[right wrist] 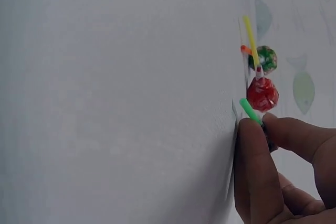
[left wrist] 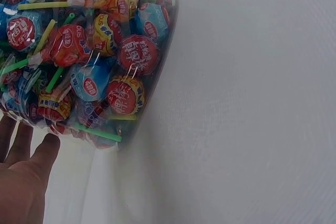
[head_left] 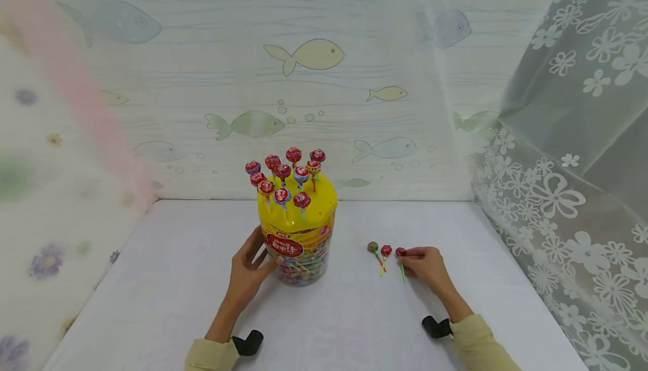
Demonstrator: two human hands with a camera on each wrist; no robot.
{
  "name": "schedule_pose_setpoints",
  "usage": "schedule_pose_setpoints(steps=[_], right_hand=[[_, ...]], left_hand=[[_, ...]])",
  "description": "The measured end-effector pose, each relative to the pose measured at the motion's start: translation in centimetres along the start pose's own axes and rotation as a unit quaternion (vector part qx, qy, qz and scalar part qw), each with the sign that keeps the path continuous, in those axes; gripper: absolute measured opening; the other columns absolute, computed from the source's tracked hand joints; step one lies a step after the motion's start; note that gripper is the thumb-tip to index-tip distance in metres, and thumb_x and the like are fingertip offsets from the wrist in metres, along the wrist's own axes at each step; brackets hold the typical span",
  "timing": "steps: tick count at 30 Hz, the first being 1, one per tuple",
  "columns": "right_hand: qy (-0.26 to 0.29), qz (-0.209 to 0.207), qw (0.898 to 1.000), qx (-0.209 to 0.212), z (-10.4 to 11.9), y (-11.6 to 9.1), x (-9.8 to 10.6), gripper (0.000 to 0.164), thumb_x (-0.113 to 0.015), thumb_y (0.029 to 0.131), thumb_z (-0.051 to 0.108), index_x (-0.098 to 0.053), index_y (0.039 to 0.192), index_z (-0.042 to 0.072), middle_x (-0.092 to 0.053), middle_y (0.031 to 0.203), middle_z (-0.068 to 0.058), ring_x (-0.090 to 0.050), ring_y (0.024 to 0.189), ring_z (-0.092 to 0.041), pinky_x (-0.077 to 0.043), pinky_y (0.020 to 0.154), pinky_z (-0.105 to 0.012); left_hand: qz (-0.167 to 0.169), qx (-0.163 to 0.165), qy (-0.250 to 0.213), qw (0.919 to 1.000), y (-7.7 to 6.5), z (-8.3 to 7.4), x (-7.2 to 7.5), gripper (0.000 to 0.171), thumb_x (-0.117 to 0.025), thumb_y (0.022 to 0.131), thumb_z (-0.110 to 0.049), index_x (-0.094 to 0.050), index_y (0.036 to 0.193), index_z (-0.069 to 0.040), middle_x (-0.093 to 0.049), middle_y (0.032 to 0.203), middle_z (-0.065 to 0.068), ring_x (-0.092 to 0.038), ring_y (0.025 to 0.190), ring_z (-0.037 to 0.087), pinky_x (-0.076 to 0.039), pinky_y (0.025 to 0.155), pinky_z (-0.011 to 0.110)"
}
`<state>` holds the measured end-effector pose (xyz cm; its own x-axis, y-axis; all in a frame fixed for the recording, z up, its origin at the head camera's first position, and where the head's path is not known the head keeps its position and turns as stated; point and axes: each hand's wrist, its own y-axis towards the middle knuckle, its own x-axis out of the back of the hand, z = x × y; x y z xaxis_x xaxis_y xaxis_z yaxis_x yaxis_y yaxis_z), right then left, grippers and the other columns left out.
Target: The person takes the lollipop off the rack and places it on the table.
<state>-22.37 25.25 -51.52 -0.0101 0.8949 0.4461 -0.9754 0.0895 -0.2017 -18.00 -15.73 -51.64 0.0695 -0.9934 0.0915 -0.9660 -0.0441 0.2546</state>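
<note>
A clear plastic tub (head_left: 309, 267) packed with wrapped lollipops stands on the table, its yellow lid (head_left: 324, 205) bristling with several upright lollipops. My left hand (head_left: 245, 278) holds the tub by its left side, thumb on the front and fingers around the side. To the right, my right hand (head_left: 429, 267) pinches a dark red lollipop (head_left: 400, 252) with a green stick (right wrist: 249, 111) between thumb and fingertips, low over the table. Just left of it lie a red lollipop (head_left: 386, 250) on a yellow stick and a green-wrapped lollipop (head_left: 373, 247) on a red-orange stick.
A white cloth covers the table (head_left: 354, 326). Behind it hangs a curtain (head_left: 405, 78) printed with fish, with flower-patterned lace (head_left: 562, 236) on the right and another flowered curtain (head_left: 45, 219) on the left. Black wrist mounts (head_left: 248, 343) sit by both sleeves.
</note>
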Motion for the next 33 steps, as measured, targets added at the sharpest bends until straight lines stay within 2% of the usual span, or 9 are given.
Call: schedule_pose_setpoints(steps=[8, 16, 26, 33], right_hand=[[-0.033, 0.003, 0.999, 0.009, 0.6, 1.0, -0.4, 0.034, -0.074, 0.09, 0.008, -0.067, 0.114, -0.014, -0.074, 0.098, -0.02, -0.072, 0.077, -0.014, -0.063, 0.065, -0.026], [-0.042, 0.01, 0.999, 0.02, 0.8, 1.7, -0.8, 0.032, -0.073, 0.09, 0.006, -0.066, 0.113, -0.016, -0.073, 0.097, -0.021, -0.071, 0.075, -0.015, -0.063, 0.065, -0.028], [-0.037, 0.008, 0.999, 0.019, 1.1, 1.6, -0.9, 0.033, -0.073, 0.089, 0.005, -0.065, 0.114, -0.015, -0.073, 0.093, -0.018, -0.07, 0.074, -0.013, -0.062, 0.064, -0.024], [-0.041, -0.001, 0.999, 0.017, 1.5, 1.0, -0.6, 0.041, -0.072, 0.091, 0.008, -0.061, 0.123, -0.014, -0.071, 0.098, -0.019, -0.069, 0.074, -0.014, -0.064, 0.066, -0.027]], left_hand=[[0.002, 0.002, -0.002, 1.0, 0.0, 0.0, 0.0, 0.082, -0.076, 0.09, -0.006, -0.033, 0.16, -0.012, -0.041, 0.16, 0.01, -0.038, 0.148, 0.033, -0.038, 0.118, 0.047], [0.001, -0.001, -0.001, 1.0, 0.0, 0.0, -0.1, 0.082, -0.076, 0.09, -0.005, -0.033, 0.159, -0.012, -0.041, 0.16, 0.011, -0.039, 0.147, 0.033, -0.039, 0.117, 0.046], [0.002, -0.001, -0.001, 1.0, 0.0, 0.0, 0.0, 0.081, -0.076, 0.09, -0.006, -0.034, 0.159, -0.013, -0.042, 0.16, 0.011, -0.039, 0.147, 0.033, -0.038, 0.118, 0.048], [-0.001, 0.002, -0.002, 1.0, 0.0, -0.1, 0.0, 0.081, -0.076, 0.09, -0.006, -0.033, 0.16, -0.013, -0.041, 0.16, 0.01, -0.039, 0.148, 0.033, -0.037, 0.118, 0.049]])
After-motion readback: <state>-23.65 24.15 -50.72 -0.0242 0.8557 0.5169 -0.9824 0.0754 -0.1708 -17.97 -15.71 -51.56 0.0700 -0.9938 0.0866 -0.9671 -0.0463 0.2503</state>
